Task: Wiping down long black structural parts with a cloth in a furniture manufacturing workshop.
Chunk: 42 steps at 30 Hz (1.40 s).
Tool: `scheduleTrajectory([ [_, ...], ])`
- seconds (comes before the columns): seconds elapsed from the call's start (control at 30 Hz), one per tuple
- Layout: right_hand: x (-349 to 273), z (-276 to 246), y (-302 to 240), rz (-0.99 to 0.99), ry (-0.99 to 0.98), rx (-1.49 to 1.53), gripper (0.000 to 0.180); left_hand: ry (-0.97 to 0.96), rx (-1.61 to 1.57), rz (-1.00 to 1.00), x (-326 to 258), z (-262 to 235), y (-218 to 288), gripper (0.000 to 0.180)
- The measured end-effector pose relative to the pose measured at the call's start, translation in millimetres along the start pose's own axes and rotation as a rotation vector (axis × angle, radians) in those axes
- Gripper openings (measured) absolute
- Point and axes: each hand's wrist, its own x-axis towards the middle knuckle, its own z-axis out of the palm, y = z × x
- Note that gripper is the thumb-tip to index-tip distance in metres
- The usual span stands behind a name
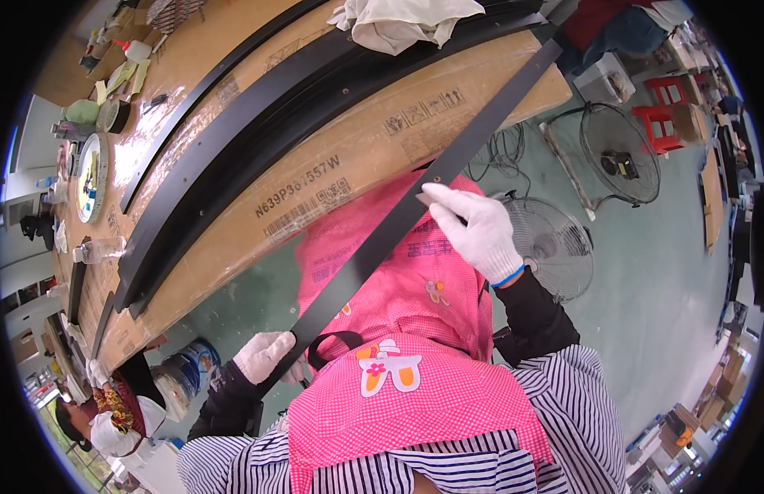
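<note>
In the head view, holding the black strip (361, 259) aslant from lower left to upper right, crossing in front of the pink apron (398, 292) and over the right end of the cardboard-covered bench (361, 150). Hiding part of its lower stretch under the left hand (264, 356), and leaving the tip beyond hard to make out against the dark left sleeve (221, 403). Overlapping dark clothing (610, 39) with the upper end, not being able to tell contact from mere overlap there. Covering part of the curved black pieces (233, 152) on the bench with a crumpled white cloth (406, 25), itself being cut off by the top edge. Blocking part of the nearer floor fan (563, 255) with the right hand (481, 235) and its black sleeve (537, 317). Showing a co-worker (126, 416) at lower left only small and warped by the lens, leaving anything held in those gloved hands too small to make out.

Bending the left forearm up from below, curling the gloved fingers round the strip near its lower end and grasping it there. Angling the right forearm up and leftward from the lower right, pointing the gloved fingers left, touching the strip with the fingertips beside a small round mark (436, 179); not being able to tell pinching from resting.
</note>
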Motion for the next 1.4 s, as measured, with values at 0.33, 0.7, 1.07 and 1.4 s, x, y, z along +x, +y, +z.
scheduleTrajectory([
  [0.33,-6,4,6,-0.060,0.094,-0.064,0.025,0.019,-0.021,-0.008,-2,5,0,0.067],
  [0.7,-4,1,0,-0.025,0.074,-0.106,0.027,0.045,-0.015,-0.038,-5,10,9,0.052],
  [1.07,-6,5,4,-0.085,0.115,-0.104,0.026,0.034,-0.009,-0.046,-4,10,12,0.054],
  [1.4,6,-7,14,-0.019,0.185,-0.114,0.026,0.027,-0.025,-0.003,-5,8,6,0.056],
])
